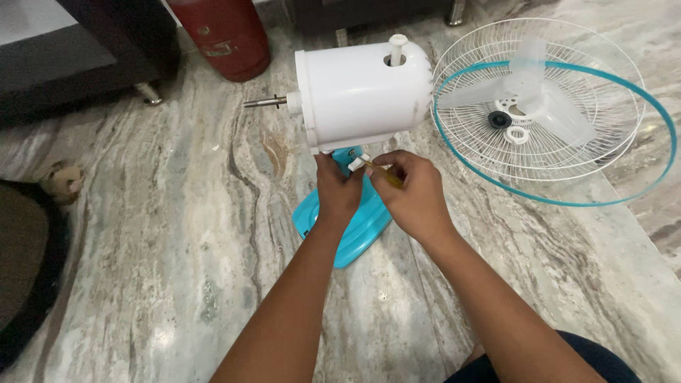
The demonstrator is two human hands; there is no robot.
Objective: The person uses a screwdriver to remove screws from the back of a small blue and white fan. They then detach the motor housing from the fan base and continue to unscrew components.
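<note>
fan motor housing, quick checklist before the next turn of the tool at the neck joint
1. Left hand steadies the neck under the white motor housing: ok.
2. Right hand grips the yellow-handled tool: ok.
3. Tool tip seated at the white joint piece: cannot tell, fingers hide it.
4. Teal base flat on the marble floor: ok.
5. Blade and grille lie aside, apart from the hands: ok.
</note>
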